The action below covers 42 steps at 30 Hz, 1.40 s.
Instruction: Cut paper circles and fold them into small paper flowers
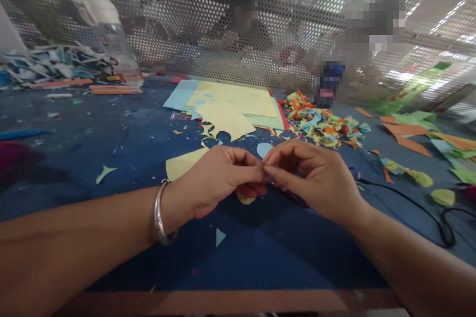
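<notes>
My left hand [219, 178] and my right hand [308, 178] meet fingertip to fingertip just above the blue table [111, 158]. Both are closed in a pinch on a small piece of paper; a bit of yellow paper [246, 199] shows under my left fingers. A silver bracelet [159, 213] sits on my left wrist. A cut yellow sheet [184, 163] lies partly under my left hand. Beyond the hands lies a small light-blue paper circle [264, 149].
Stacked yellow and light-blue sheets [238, 104] lie at the back centre. A heap of colourful folded pieces [320, 124] sits to their right. Orange and green scraps [412, 138] lie at the right, a black cord [409, 203] too. A bottle [111, 39] stands back left before a perforated screen [208, 20].
</notes>
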Motion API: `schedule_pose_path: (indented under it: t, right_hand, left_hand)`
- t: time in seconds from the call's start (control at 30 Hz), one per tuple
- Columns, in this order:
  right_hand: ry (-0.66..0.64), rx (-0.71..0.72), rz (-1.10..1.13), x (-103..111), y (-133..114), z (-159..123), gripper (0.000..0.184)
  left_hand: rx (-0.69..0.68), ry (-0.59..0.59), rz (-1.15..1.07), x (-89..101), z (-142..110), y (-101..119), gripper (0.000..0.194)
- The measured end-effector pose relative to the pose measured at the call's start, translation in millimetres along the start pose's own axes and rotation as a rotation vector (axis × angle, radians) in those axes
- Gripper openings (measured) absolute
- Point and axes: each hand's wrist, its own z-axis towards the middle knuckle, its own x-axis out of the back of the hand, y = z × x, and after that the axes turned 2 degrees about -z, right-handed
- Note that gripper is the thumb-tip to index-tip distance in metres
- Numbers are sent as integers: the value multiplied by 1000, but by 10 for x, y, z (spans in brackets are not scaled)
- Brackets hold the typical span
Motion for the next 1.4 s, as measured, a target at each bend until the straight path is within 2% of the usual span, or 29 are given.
schedule_pose_path:
  t: [0.3,0.5,0.63,0.83,1.4]
  right_hand:
    - [15,-40,25,8,-16,4,8]
    - [24,-32,56,10,-15,16,9]
    - [23,-21,82,17,-18,10,10]
    - [20,-40,101,16,-28,16,12]
    - [5,-66,140,14,-57,27,14]
  left_hand:
    - [-23,-5,-16,-10,-10,0,16]
    - [-177,-74,84,8,-14,-50,28]
    - [-247,-52,152,19,-10,-78,30]
    - [-240,-65,130,19,5,-74,31]
    - [-328,-25,204,27,10,-76,31]
